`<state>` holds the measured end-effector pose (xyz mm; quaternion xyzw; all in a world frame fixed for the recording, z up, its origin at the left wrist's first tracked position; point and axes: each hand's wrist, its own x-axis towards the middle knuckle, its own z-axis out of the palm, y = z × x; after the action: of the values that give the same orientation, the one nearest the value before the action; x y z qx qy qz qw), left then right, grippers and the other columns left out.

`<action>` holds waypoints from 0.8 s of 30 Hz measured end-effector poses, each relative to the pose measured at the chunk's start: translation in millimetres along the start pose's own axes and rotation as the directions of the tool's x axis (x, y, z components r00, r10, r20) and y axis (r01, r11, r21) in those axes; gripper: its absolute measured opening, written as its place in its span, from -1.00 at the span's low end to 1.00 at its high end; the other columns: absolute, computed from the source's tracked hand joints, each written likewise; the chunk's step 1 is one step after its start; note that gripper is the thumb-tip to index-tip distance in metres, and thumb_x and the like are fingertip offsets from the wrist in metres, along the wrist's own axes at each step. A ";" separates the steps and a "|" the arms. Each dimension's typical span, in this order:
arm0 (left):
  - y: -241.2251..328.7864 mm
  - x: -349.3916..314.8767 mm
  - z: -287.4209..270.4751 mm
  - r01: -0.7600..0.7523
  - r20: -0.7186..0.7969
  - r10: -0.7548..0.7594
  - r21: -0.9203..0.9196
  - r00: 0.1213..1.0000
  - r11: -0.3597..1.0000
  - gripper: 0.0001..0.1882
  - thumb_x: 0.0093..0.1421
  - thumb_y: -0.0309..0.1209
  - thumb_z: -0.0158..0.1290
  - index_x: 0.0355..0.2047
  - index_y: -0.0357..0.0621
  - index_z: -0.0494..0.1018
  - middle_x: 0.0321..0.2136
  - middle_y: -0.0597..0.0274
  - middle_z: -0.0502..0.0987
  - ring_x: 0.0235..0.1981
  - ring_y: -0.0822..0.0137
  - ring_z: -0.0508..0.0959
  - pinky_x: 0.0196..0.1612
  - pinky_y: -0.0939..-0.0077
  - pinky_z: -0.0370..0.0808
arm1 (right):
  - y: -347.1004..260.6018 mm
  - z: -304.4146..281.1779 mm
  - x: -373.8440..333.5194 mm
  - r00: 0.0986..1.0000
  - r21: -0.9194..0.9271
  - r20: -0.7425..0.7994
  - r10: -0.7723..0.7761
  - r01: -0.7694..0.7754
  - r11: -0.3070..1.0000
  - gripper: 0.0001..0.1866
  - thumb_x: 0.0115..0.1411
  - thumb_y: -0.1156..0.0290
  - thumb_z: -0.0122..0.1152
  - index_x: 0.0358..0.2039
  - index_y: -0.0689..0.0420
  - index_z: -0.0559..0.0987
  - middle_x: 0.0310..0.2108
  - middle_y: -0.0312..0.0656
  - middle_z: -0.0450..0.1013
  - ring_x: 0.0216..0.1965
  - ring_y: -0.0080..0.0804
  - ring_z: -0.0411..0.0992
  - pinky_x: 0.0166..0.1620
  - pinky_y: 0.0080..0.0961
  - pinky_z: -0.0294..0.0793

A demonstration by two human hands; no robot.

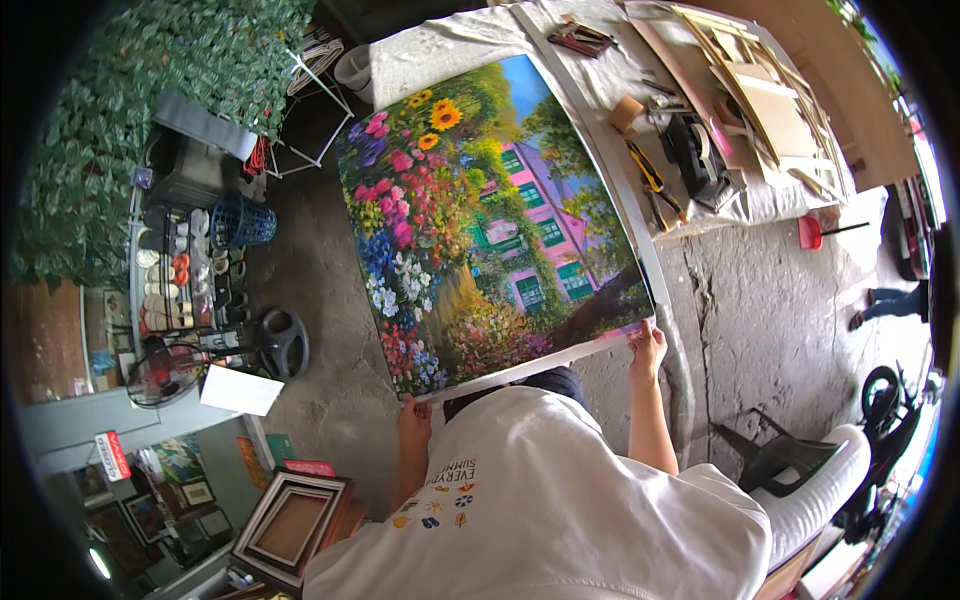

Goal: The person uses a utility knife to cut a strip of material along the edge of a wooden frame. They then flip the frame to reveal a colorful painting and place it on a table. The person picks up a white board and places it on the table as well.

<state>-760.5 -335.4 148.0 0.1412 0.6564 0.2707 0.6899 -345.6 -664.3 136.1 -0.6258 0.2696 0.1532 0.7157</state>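
A large stretched canvas painting (480,240) fills the middle of the view, with colourful flowers, trees and a pink house with green shutters. Its far part reaches over the cloth-covered table, while the near part juts out towards my body. At the near left corner, my left hand (414,422) is closed on the edge. My right hand (648,345) pinches the near right corner, thumb on top. Whatever the fingers do underneath the canvas is hidden.
On the table (440,50) lie a yellow-handled cutter (648,172), a black tape dispenser (695,150) and wooden frame pieces (770,95). A fan (168,375), a blue basket (243,222) and stacked picture frames (290,525) stand left. A chair (790,460) is at right.
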 end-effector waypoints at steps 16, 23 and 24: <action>-4.7 -0.5 8.1 -0.056 -0.210 0.073 0.085 0.975 0.995 -0.59 0.35 -0.22 0.08 0.05 -0.21 0.29 -0.23 0.15 0.41 -0.32 0.22 0.52 -0.17 0.33 0.58 | -15.6 -16.9 16.8 0.996 -0.069 0.060 0.059 -0.055 0.996 -0.71 0.30 0.12 0.23 -0.21 0.09 0.50 -0.50 -0.39 0.45 -0.51 -0.62 0.44 -0.44 -0.64 0.36; -11.6 10.8 -3.7 -0.088 -0.195 0.085 -0.007 0.977 0.996 -0.70 0.38 -0.29 0.03 0.00 -0.17 0.31 -0.33 0.19 0.40 -0.34 0.24 0.51 -0.17 0.29 0.57 | -12.4 -22.4 24.2 0.999 -0.165 0.049 0.018 -0.010 0.986 -0.79 0.33 0.19 0.20 -0.25 0.06 0.51 -0.45 -0.38 0.49 -0.47 -0.58 0.49 -0.42 -0.62 0.44; -15.4 12.0 -6.9 -0.099 -0.198 0.087 -0.049 0.976 0.994 -0.71 0.38 -0.31 0.02 0.00 -0.17 0.31 -0.35 0.20 0.39 -0.34 0.25 0.51 -0.18 0.28 0.57 | -11.9 -22.6 24.0 0.997 -0.114 0.073 0.035 -0.026 0.993 -0.80 0.33 0.20 0.19 -0.24 0.05 0.50 -0.45 -0.38 0.49 -0.47 -0.57 0.50 -0.42 -0.62 0.44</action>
<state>-764.5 -342.3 128.9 0.1243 0.7053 0.3345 0.6126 -324.0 -691.3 130.3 -0.6550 0.2431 0.2025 0.6862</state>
